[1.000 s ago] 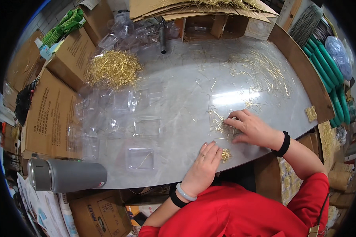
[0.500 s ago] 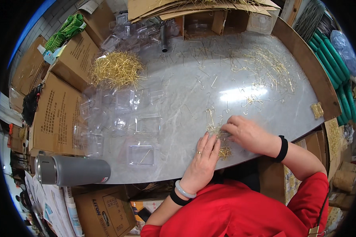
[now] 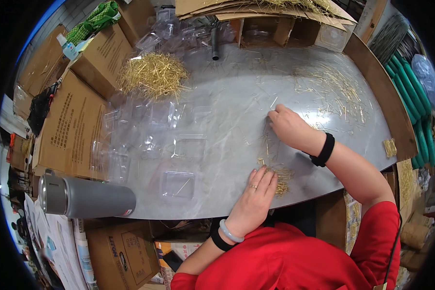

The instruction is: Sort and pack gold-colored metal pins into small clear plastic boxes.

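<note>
My left hand [image 3: 254,197] lies flat near the table's front edge. Its fingers are stretched out, and their tips rest against a small bundle of gold wire hooks [image 3: 281,181]. Farther out over the table, my right hand [image 3: 292,127] has its fingers bent and drawn together near the tabletop. A thin wire piece [image 3: 274,102] shows just beyond its fingertips; whatever lies between the fingers is hidden. Between the two hands, several wire hooks [image 3: 267,145] trail along the surface. Many more loose hooks [image 3: 340,89] are scattered at the far right.
A heap of gold wire pieces [image 3: 153,75] sits at far left. Clear plastic boxes [image 3: 178,185] stand left of my hands, one with a wire piece inside. A grey bottle [image 3: 99,197] lies at front left. Cardboard boxes [image 3: 72,140] and a cardboard strip [image 3: 385,99] border the grey table [image 3: 222,121].
My right hand has moved away from the bundle, farther out over the table. The left hand stays by the bundle, its fingers a little lower. The whole view has shifted slightly.
</note>
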`<state>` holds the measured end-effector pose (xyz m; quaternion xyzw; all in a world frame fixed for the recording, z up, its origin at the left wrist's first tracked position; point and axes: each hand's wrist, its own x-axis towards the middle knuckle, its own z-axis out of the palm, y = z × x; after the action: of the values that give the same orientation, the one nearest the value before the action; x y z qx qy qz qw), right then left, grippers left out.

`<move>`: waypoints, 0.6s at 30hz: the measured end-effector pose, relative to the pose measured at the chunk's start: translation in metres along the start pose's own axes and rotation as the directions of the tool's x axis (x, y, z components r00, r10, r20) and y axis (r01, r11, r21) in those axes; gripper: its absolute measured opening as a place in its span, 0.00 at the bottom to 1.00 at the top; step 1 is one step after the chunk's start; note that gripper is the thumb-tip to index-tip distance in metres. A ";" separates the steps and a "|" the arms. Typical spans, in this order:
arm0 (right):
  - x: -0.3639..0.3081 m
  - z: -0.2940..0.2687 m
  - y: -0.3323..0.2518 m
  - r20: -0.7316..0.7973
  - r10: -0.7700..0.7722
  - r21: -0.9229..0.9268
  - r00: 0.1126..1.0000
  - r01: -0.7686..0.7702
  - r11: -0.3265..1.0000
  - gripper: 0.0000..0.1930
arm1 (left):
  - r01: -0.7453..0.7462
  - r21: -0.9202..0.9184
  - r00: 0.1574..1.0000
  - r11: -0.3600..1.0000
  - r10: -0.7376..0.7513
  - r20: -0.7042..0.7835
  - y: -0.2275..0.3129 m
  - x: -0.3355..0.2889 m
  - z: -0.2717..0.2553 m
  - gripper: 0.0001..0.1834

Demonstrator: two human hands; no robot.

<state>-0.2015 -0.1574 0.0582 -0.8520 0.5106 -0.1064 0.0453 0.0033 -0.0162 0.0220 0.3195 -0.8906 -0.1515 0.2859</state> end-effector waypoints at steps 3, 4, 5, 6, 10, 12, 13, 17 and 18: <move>0.007 0.002 -0.007 -0.016 -0.152 0.025 0.988 0.153 0.988 0.09 | 0.005 -0.017 1.000 1.000 -0.005 -0.009 0.000 -0.001 -0.001 0.27; 0.006 0.002 -0.009 -0.008 -0.233 0.055 0.972 0.233 0.971 0.11 | 0.009 -0.019 1.000 1.000 -0.010 -0.014 -0.001 -0.001 0.000 0.27; 0.001 0.000 -0.011 -0.002 -0.236 0.053 0.972 0.236 0.970 0.11 | 0.006 -0.027 1.000 1.000 -0.006 -0.010 -0.002 -0.001 0.001 0.26; -0.006 -0.005 -0.015 0.024 -0.314 0.061 0.949 0.312 0.948 0.14 | 0.009 -0.029 1.000 1.000 -0.009 -0.007 -0.002 -0.002 0.001 0.26; -0.043 -0.029 -0.024 0.147 -0.401 0.090 0.904 0.392 0.916 0.21 | 0.011 -0.039 1.000 0.999 -0.012 -0.028 -0.001 -0.002 0.001 0.26; -0.047 -0.036 -0.025 0.204 -0.395 0.127 0.896 0.376 0.918 0.19 | 0.010 -0.036 0.999 0.999 -0.011 -0.037 -0.001 -0.002 0.001 0.25; -0.043 -0.038 -0.023 0.198 -0.400 0.108 0.895 0.386 0.916 0.18 | 0.011 -0.037 0.999 0.999 -0.013 -0.033 -0.001 -0.002 0.001 0.25; -0.009 -0.038 -0.037 0.109 -0.578 0.053 0.809 0.576 0.816 0.18 | 0.006 -0.047 1.000 0.999 -0.007 -0.030 0.001 0.001 0.001 0.25; 0.000 -0.031 -0.041 0.106 -0.582 0.053 0.806 0.580 0.813 0.18 | 0.021 -0.055 0.999 0.998 -0.023 -0.036 0.001 0.000 0.001 0.25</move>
<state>-0.1731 -0.1366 0.0962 -0.9715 0.2212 -0.0695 0.0481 0.0022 -0.0153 0.0219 0.3243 -0.8771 -0.1729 0.3091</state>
